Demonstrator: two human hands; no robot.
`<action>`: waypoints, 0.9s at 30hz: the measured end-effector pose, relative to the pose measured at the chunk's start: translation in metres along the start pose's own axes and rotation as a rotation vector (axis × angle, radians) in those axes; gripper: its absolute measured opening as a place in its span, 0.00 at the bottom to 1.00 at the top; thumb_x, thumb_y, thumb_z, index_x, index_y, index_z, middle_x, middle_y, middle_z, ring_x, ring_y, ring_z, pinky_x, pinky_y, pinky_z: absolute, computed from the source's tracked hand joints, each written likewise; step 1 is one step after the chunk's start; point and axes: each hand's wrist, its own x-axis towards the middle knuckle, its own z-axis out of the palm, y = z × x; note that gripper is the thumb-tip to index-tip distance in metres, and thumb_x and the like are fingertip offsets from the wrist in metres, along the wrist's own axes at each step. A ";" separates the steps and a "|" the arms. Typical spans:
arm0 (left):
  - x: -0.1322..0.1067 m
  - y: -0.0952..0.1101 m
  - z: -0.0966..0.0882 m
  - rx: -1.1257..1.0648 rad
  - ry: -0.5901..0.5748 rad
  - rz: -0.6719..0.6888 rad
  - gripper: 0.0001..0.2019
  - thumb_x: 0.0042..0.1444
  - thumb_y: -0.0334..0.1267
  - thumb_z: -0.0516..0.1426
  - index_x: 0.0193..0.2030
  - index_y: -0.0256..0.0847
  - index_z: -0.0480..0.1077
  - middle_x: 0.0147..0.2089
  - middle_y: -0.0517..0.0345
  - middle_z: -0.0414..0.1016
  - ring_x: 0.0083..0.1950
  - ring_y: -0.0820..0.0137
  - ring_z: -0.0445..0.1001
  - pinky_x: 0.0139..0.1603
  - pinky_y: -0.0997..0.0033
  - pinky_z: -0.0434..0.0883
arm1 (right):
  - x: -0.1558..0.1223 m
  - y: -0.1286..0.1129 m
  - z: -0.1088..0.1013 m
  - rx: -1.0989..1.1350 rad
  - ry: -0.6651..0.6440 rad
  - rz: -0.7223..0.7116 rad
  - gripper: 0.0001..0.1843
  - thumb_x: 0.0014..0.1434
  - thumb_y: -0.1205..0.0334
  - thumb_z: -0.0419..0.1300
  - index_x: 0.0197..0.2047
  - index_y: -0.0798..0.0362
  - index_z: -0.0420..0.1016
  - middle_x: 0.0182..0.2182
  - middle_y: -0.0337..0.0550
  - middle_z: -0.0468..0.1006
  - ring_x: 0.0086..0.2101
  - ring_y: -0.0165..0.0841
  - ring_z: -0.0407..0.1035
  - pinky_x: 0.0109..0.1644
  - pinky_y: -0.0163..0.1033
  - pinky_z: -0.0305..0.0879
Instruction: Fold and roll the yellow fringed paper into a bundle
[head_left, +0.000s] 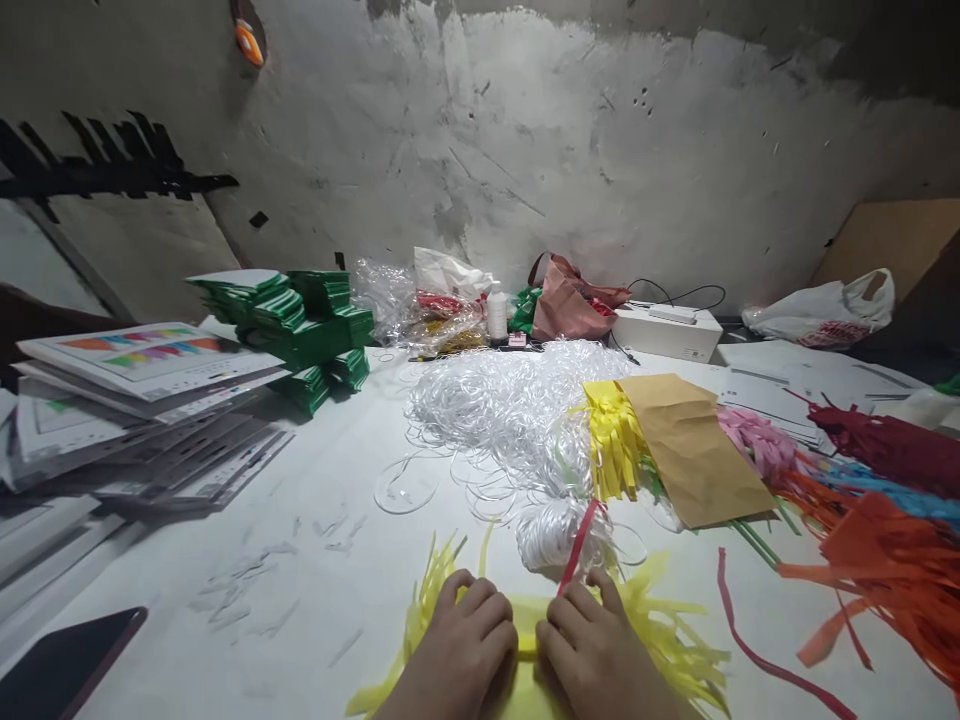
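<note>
Yellow fringed paper (pixel 529 690) lies right under me, between and beneath my hands, its cut strips fanning out past both wrists. My left hand (pixel 469 628) and right hand (pixel 589 630) are a little apart, fingers curled and clamped on the paper, with a narrow folded band bridging the gap; my thumbs are hidden. I take it that gripping both sides evenly holds the fold straight, and that the fringe spreads outward so the strips stay out of my fingers.

Just beyond my right hand a red strip (pixel 579 545) leans up against a roll of white string (pixel 544 535), which crowds the space ahead. Off to the right lie a second, loose red strip (pixel 765 645) and orange fringed paper (pixel 892 560); left of my hands are pale scraps (pixel 247 590) and, nearer the edge, a dark phone (pixel 71 665).

Farther out, a tangled heap of white string (pixel 502 400) blocks the middle of the table (pixel 337 480), with a brown paper sheet (pixel 694 450) to its right. Far left stand printed cards (pixel 157 365) and green bundles (pixel 300 335).
</note>
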 end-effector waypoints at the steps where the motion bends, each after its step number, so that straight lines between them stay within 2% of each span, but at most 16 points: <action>1: 0.000 0.000 0.002 0.004 0.017 0.013 0.11 0.59 0.22 0.52 0.30 0.42 0.62 0.32 0.62 0.71 0.37 0.67 0.65 0.50 0.58 0.57 | 0.000 -0.002 0.002 -0.030 0.001 -0.008 0.15 0.66 0.73 0.51 0.28 0.52 0.68 0.26 0.39 0.68 0.32 0.37 0.61 0.58 0.50 0.50; 5: -0.002 0.000 0.009 0.027 0.087 0.070 0.11 0.57 0.22 0.52 0.30 0.42 0.61 0.31 0.61 0.70 0.36 0.67 0.65 0.51 0.57 0.58 | -0.001 -0.008 0.011 -0.087 0.024 -0.067 0.17 0.63 0.77 0.48 0.26 0.51 0.67 0.23 0.40 0.65 0.30 0.37 0.59 0.57 0.48 0.53; 7: -0.005 -0.001 0.012 0.040 0.085 0.096 0.10 0.57 0.24 0.53 0.29 0.43 0.61 0.30 0.62 0.69 0.34 0.67 0.64 0.50 0.58 0.58 | -0.003 -0.007 0.012 -0.078 0.029 -0.089 0.17 0.62 0.77 0.49 0.25 0.51 0.66 0.22 0.40 0.64 0.28 0.36 0.58 0.57 0.46 0.54; 12: -0.014 -0.003 0.013 0.101 0.034 0.101 0.10 0.59 0.25 0.54 0.30 0.43 0.63 0.29 0.63 0.69 0.34 0.67 0.64 0.51 0.59 0.58 | -0.014 0.003 -0.003 -0.048 -0.029 -0.141 0.16 0.59 0.79 0.51 0.26 0.52 0.69 0.24 0.39 0.65 0.29 0.35 0.58 0.60 0.47 0.54; 15: -0.016 -0.001 0.011 0.142 0.045 0.118 0.12 0.61 0.25 0.52 0.28 0.43 0.63 0.29 0.62 0.68 0.33 0.67 0.63 0.51 0.58 0.59 | -0.020 0.009 -0.012 -0.044 -0.060 -0.138 0.16 0.61 0.77 0.52 0.26 0.53 0.70 0.26 0.41 0.66 0.31 0.36 0.58 0.56 0.48 0.55; 19: -0.017 -0.001 0.008 0.134 0.077 0.138 0.13 0.63 0.26 0.52 0.28 0.43 0.64 0.29 0.62 0.68 0.32 0.67 0.62 0.49 0.58 0.58 | -0.022 0.012 -0.016 -0.028 -0.100 -0.170 0.16 0.63 0.77 0.52 0.27 0.53 0.71 0.26 0.40 0.66 0.32 0.36 0.58 0.60 0.49 0.51; 23: -0.019 0.000 0.005 0.023 -0.028 0.028 0.11 0.61 0.24 0.52 0.33 0.44 0.67 0.33 0.61 0.72 0.36 0.67 0.66 0.45 0.61 0.59 | -0.020 0.018 -0.014 0.075 -0.138 -0.047 0.14 0.63 0.78 0.52 0.29 0.52 0.67 0.28 0.38 0.69 0.34 0.36 0.61 0.59 0.48 0.49; 27: -0.020 0.007 0.007 -0.084 -0.064 -0.192 0.10 0.60 0.24 0.52 0.31 0.43 0.67 0.34 0.59 0.72 0.38 0.65 0.68 0.42 0.61 0.60 | -0.018 0.018 -0.007 0.133 -0.131 0.114 0.11 0.62 0.73 0.61 0.32 0.50 0.66 0.31 0.35 0.72 0.35 0.35 0.64 0.55 0.46 0.48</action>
